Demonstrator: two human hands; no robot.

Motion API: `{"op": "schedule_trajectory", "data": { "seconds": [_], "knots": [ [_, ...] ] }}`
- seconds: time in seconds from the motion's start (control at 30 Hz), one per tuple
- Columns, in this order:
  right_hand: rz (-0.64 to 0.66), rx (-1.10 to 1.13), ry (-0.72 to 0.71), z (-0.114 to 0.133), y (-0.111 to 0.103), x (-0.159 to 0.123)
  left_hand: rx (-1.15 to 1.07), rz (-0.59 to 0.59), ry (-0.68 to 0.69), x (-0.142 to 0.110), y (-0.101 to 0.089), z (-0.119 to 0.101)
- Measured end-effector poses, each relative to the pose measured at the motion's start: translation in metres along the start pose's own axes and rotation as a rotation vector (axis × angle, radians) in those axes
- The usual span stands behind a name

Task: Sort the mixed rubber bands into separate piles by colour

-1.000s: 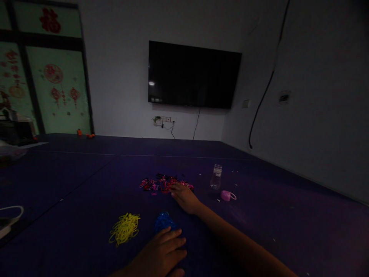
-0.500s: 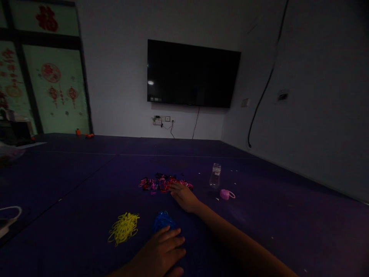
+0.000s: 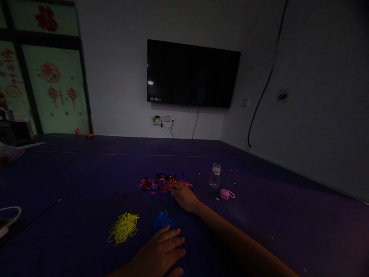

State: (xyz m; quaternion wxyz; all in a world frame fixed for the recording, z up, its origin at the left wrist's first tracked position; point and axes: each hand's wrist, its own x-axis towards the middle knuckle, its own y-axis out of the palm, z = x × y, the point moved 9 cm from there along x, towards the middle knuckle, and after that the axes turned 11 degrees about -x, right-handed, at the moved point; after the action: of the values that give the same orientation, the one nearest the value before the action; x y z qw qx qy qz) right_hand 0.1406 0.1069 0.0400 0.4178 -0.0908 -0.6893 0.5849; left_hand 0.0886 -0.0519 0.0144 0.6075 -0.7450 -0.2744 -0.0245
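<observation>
At the right edge of a pile of red, pink and black elastic bands (image 3: 157, 184), my right hand (image 3: 183, 197) rests with its fingers bent together and their tips among the bands. What those fingertips pinch, if anything, is hidden. My left hand (image 3: 164, 248) lies nearer to me, palm down, its fingers spread and holding nothing. Just beyond it is a small heap of blue elastic bands (image 3: 163, 220), partly covered by the fingers. A loose heap of yellow elastic bands (image 3: 124, 228) lies to the left of the blue ones.
A clear bottle (image 3: 215, 176) stands uncapped right of the pile, with a pink looped cap (image 3: 226, 194) beside it. Small white scraps dot the dark purple surface (image 3: 86, 173). A white looped object (image 3: 11, 219) sits at the left edge. A television (image 3: 193, 73) hangs on the wall.
Almost nothing differs. My right hand's fingers have shifted very slightly at the pile's edge, and my left hand stays in place.
</observation>
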Motion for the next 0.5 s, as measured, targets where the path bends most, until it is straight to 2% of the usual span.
{"op": "schedule_trajectory", "data": {
  "seconds": [0.1, 0.2, 0.33, 0.5],
  "knots": [
    [-0.011, 0.039, 0.013, -0.003, 0.001, -0.001, 0.009, 0.008, 0.001, 0.0, -0.001, -0.002],
    [-0.067, 0.211, 0.065, -0.012, -0.002, -0.001, 0.037, 0.037, 0.001, 0.001, -0.001, -0.003],
    [-0.154, 0.5, 0.204, -0.036, -0.005, -0.003, 0.064, 0.053, 0.004, 0.001, 0.0, -0.003],
    [-0.218, 0.796, 0.399, -0.066, -0.001, -0.01, 0.057, -0.018, 0.05, -0.001, -0.003, -0.003]
  ]
}}
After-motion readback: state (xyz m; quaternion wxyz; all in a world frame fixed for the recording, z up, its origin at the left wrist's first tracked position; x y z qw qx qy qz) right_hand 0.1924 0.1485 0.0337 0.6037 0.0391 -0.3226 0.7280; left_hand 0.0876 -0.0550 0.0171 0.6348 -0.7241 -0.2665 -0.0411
